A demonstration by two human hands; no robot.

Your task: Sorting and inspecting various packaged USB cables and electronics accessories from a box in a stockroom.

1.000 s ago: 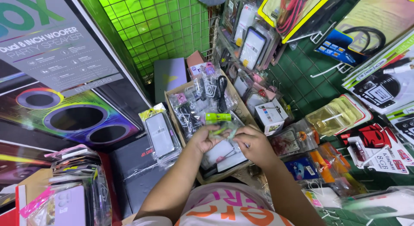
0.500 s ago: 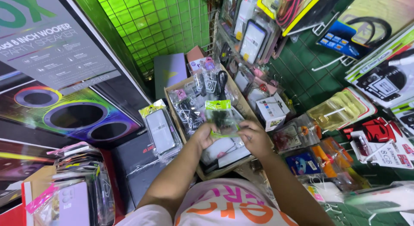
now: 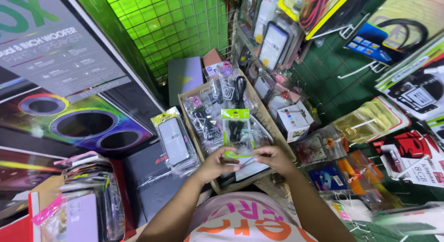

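while both hands' fingers (image 3: 237, 155) pinch it closed, the green-topped packet (image 3: 235, 131) (dark cable inside) stands upright.

Bright, even light falls around my hands (image 3: 247, 159), glare glinting off the clear plastic packets (image 3: 203, 119) just beyond them (shadows stay soft), while the far edges bend and smear with blur.

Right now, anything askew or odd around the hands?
Nothing damaged or spilled. Both hands, left hand and right hand, hold a green-topped clear packet upright over the cardboard box. The box is crammed with loose packets lying at mixed angles.
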